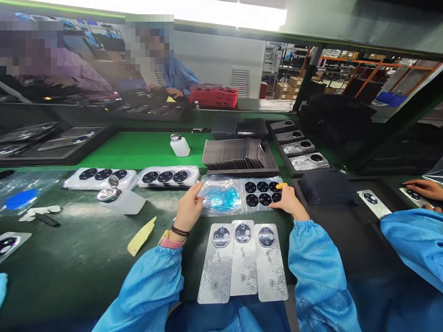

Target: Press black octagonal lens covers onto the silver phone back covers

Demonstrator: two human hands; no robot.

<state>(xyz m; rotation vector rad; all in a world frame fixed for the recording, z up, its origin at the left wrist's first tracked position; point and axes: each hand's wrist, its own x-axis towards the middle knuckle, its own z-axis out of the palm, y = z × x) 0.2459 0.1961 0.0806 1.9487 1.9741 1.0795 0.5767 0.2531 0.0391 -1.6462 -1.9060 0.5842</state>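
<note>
My left hand (189, 207) is closed at the left edge of a clear plastic bag (223, 196) with a bright blue patch showing in it. My right hand (290, 202), wearing a yellow finger cover, grips the right end of a sheet of black round camera-lens covers (262, 193). That sheet lies against the bag's right side. Just in front of me, three silver patterned phone back panels (243, 265) lie side by side, each with a dark camera disc toward its far end.
White solvent bottles (126, 201) (180, 146) stand left and farther back. Wrapped packs of lens covers (168, 177) lie behind my left hand. A rack of panels (233, 154) stands ahead. A yellow paper piece (141, 236) lies left. At right, a co-worker's hand (424, 189) touches a panel.
</note>
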